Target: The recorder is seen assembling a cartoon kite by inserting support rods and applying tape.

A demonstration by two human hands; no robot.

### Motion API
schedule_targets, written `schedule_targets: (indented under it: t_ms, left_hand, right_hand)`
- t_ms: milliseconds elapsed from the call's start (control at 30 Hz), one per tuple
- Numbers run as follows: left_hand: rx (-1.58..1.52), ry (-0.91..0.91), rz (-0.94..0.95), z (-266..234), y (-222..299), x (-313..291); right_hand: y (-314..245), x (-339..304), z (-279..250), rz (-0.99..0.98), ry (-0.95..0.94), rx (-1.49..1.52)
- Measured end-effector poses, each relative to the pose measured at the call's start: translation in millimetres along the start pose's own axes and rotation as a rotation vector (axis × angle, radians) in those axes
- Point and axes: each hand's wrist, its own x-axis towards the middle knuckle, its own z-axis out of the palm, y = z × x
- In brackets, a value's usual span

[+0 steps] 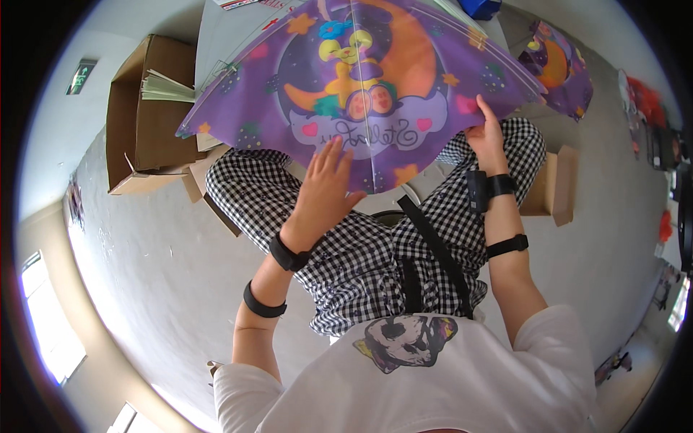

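A purple kite (pixel 404 155) with a cartoon bunny, an orange moon and stars spreads over the table edge and my knees. A thin pale rod runs down its middle, and others lie along its upper sides. My left hand (pixel 325 187) is open, its fingers stretched out over the kite's lower left part, near the middle rod. At the lower right edge, my right hand (pixel 487 141) is turned sideways with a finger stretched out over the fabric. Its other fingers are partly hidden. Black bands circle both forearms, and a small black device sits at the right wrist.
An open cardboard box (pixel 162 108) with a stack of pale strips (pixel 166 86) stands left of the white table (pixel 231 32). Another carton (pixel 559 187) is by my right knee. A second printed kite (pixel 559 68) hangs at the far right, near a blue object (pixel 480 7).
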Motion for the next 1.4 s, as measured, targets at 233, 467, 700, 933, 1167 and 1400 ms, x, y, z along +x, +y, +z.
schedule_targets:
  t_ms: [233,467,700,933,1167,1400]
  left_hand:
    - [-0.166,0.193,-0.008,-16.1,64.9,51.2]
    - [-0.107,0.289,0.055,-12.1,135.3,137.9]
    - [-0.237,0.719,0.024,3.6,133.1,164.5]
    - [-0.397,0.834,-0.184,-39.0,92.8,162.5]
    - [-0.886,0.648,-0.198,-214.0,111.1,148.6]
    - [-0.8,0.482,0.26,-313.5,156.0,72.2]
  right_hand:
    - [-6.0,4.0,21.6,-0.348,-0.031,0.095]
    - [-17.6,-69.6,103.2,-0.552,-0.04,-0.218]
    - [-16.6,-97.4,131.7,-0.906,-0.047,-0.776]
    - [-6.6,-111.0,172.3,-1.214,-0.33,-0.811]
    - [16.7,-99.2,97.4,-0.524,-0.213,-0.327]
    - [96.4,-111.0,95.0,0.23,-0.311,-0.18]
